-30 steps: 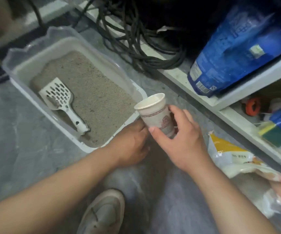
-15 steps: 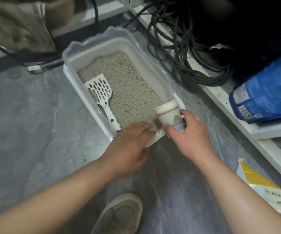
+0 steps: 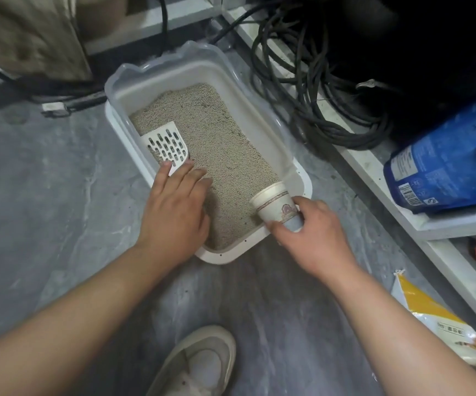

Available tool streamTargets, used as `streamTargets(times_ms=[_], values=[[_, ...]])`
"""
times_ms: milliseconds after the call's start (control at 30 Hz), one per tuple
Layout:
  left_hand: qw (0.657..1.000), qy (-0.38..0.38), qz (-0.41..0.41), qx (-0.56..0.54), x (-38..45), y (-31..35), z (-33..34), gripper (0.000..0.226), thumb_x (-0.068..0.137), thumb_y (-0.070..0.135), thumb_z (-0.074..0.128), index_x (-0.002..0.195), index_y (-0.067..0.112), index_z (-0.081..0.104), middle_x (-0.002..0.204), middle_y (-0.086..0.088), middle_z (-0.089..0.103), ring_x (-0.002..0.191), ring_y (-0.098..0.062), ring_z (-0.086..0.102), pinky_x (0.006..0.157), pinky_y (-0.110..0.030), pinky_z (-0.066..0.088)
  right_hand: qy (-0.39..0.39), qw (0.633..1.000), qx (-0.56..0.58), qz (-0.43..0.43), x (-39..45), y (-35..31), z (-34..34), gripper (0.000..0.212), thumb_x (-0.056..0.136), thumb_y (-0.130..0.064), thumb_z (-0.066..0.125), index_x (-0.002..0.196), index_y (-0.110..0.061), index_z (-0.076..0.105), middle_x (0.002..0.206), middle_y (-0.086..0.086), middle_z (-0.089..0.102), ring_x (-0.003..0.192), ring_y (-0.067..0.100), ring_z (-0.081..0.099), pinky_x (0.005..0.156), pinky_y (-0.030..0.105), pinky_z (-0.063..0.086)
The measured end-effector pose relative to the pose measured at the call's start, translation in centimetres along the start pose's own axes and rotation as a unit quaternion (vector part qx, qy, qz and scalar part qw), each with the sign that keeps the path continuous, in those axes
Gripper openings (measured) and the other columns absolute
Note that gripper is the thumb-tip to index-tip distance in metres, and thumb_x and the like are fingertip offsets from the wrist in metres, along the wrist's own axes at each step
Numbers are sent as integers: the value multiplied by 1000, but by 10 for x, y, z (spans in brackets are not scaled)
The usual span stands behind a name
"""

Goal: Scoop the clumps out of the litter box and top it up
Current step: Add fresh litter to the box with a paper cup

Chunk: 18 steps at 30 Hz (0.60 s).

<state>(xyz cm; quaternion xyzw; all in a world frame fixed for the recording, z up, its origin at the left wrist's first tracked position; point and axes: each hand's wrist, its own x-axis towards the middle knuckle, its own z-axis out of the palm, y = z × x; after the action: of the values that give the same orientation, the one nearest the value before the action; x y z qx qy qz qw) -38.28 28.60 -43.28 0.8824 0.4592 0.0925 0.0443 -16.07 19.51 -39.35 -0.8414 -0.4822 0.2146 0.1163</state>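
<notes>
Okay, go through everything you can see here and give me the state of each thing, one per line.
Litter box: open, holding litter.
Scoop: lying in the litter, handle under the left hand.
Left hand: fingers straight, reaching onto the scoop.
Paper cup: tilted, mouth over the litter.
Right hand: grip round the cup.
Cables: coiled.

The white slotted plastic scoop's (image 3: 167,146) handle is hidden under the left hand (image 3: 174,212); the yellow-and-white bag (image 3: 436,318) is cut off at the right edge.

Your forearms are bare, no sleeves in view. At 6 o'clock, your shoe (image 3: 199,364) is a cream slip-on, rounded toe, scuffed and lightly soiled.
</notes>
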Motion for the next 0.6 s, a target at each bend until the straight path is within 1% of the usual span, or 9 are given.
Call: streamTargets(times_ms=[100,167,267,333,400,467,533,600], values=[[1000,5,13,4,4,1,3,56,75,17,63,131,9,61,140,-8,58,141,-31,43,126,-49,7,14,1000,3,11,-1,-2,-1,48,75,-55,67,114,-27,61,98,4,55,96,29,58,82,36,48],[1000,9,23,7,6,1,4,55,74,14,63,129,9,62,139,-8,59,139,-31,44,126,-49,8,-5,1000,-3,-7,-4,-5,0,51,75,-56,67,118,-29,61,100,2,54,98,27,58,84,36,48],[999,20,27,8,3,-1,5,57,72,10,63,128,9,63,140,-8,59,138,-31,45,126,-47,6,-13,1000,-2,-23,-6,-11,0,55,75,-57,67,123,-31,59,104,2,55,102,27,58,87,36,49],[999,22,26,8,2,-3,5,57,71,8,64,129,9,63,140,-7,59,138,-31,45,126,-47,5,-46,998,1,-47,-9,-16,0,53,73,-57,70,119,-32,60,103,1,55,100,25,58,86,35,49],[999,23,26,9,1,-4,6,57,72,8,64,129,9,63,140,-7,59,138,-31,45,126,-48,7,-82,994,14,-75,-13,-20,0,50,72,-55,72,116,-33,62,100,-2,55,97,21,58,84,33,48],[999,20,26,11,0,-4,6,56,72,9,63,128,9,63,140,-7,59,138,-31,46,125,-50,11,-96,991,22,-92,-14,-21,1,50,72,-54,72,117,-35,63,99,-5,54,96,18,58,84,32,48],[999,21,25,11,-1,-4,6,54,72,7,63,126,8,64,138,-8,60,137,-32,46,125,-52,13,-72,994,23,-78,-12,-19,1,50,73,-52,72,118,-35,62,99,-5,54,98,19,57,85,31,47],[999,21,25,16,-1,-4,6,53,73,7,64,125,8,64,138,-8,60,137,-32,46,125,-52,12,-7,999,13,-32,-3,-12,-2,47,75,-50,71,117,-31,62,100,1,55,100,26,57,83,32,45]])
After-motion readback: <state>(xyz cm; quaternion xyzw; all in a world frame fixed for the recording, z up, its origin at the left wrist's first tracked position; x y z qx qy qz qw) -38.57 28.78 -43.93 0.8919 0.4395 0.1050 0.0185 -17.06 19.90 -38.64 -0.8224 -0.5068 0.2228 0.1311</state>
